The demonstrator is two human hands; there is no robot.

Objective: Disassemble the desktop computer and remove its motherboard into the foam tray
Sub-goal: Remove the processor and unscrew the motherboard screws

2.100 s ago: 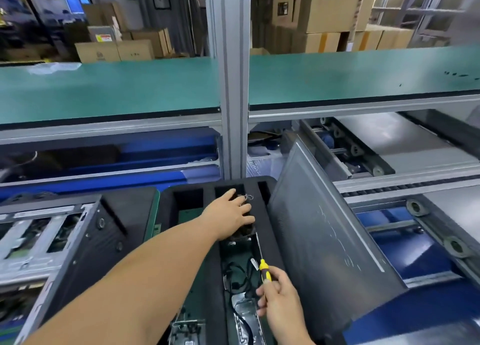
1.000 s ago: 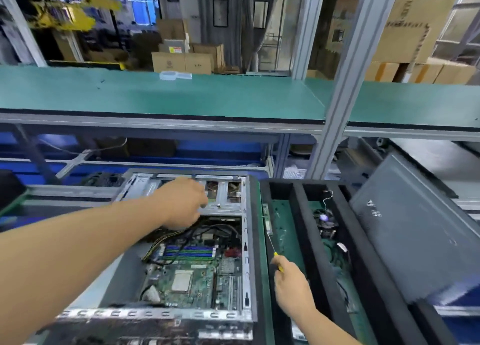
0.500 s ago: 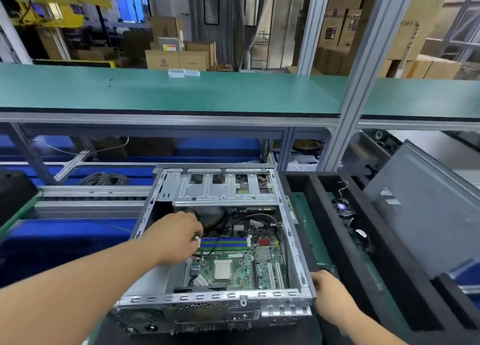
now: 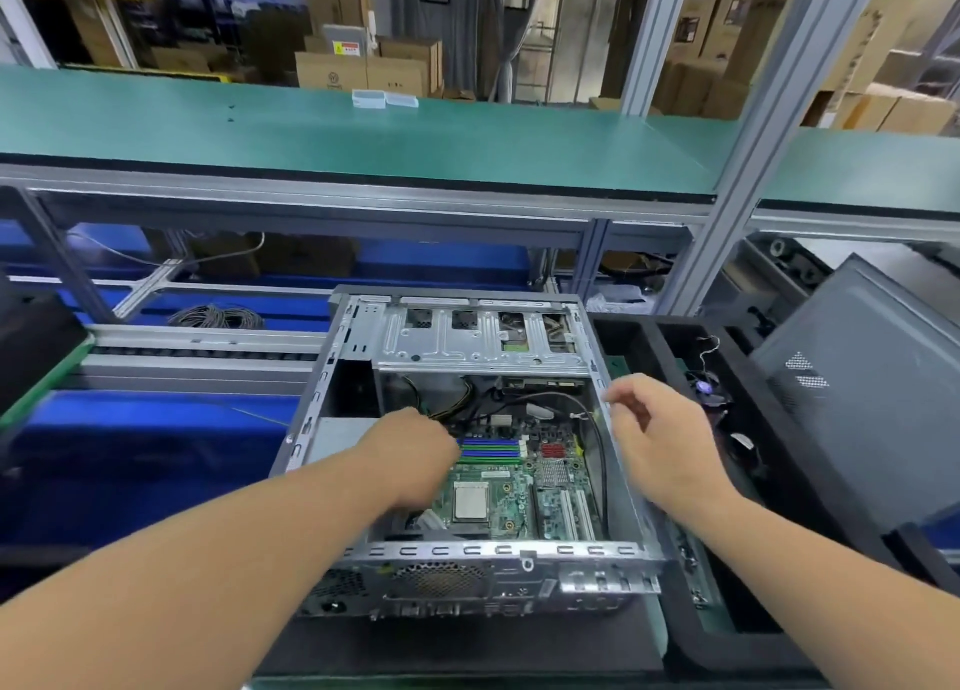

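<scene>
Left fingers: hidden under left hand, reaching into case; grip cannot be told. Right fingers: loosely curled, blurred, nothing visibly held, over right case wall. Motherboard: green, flat, seated in open sheet-metal case; blue and green slots, square silver chip. Tray: black foam, slotted, just right of case; near end cut off.

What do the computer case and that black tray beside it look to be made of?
Case: likely bare sheet metal, silvery and slightly shiny, with stamped slots and punched vent holes. Tray: probably dense foam, matte black, with thick soft-looking walls dividing its compartments.
</scene>
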